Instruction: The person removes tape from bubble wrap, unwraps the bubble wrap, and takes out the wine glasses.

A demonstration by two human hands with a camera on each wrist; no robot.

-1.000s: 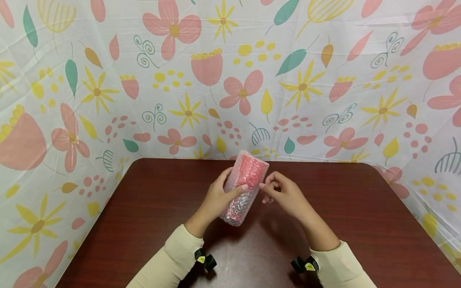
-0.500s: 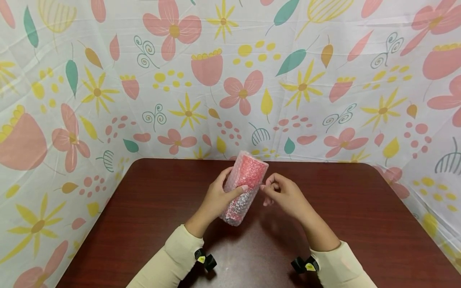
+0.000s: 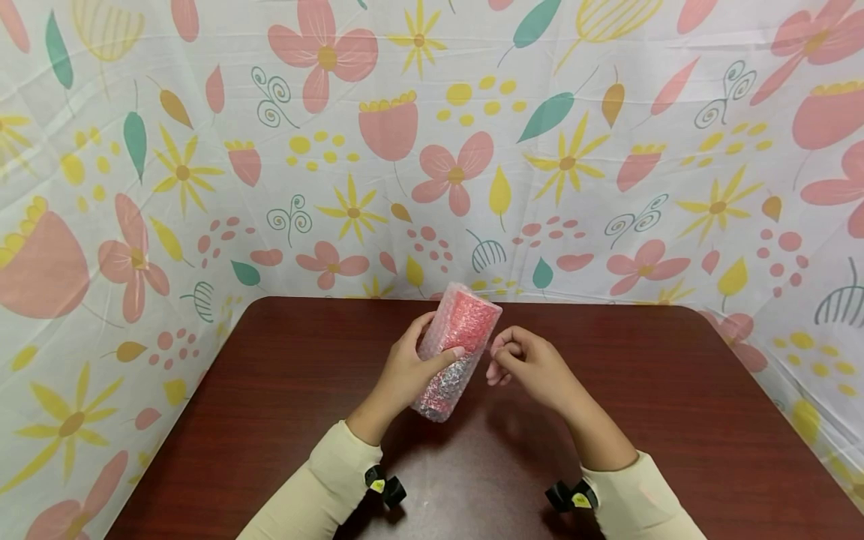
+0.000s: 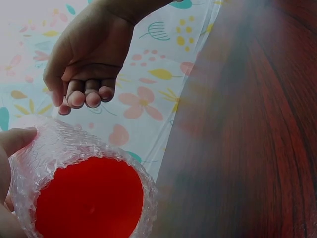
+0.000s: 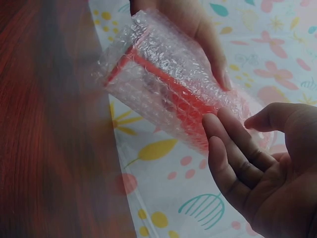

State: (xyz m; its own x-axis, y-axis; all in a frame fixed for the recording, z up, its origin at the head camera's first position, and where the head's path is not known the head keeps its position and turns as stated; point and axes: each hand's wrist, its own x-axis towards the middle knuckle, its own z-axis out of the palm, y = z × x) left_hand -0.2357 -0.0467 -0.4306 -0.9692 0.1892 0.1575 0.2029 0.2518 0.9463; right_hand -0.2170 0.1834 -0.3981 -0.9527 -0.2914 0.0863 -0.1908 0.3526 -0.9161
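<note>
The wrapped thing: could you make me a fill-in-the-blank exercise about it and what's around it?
The wrapped thing is held in the person's ____ grip.
Its clear covering is ____ wrap.
In the left wrist view, its round end is ____.
Behind the table hangs cloth printed with pink, four-petalled ____.
Missing words: left; bubble; red; flowers.

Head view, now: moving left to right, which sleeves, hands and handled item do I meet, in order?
Left sleeve, left hand, bubble-wrapped red package, right hand, right sleeve.
</note>
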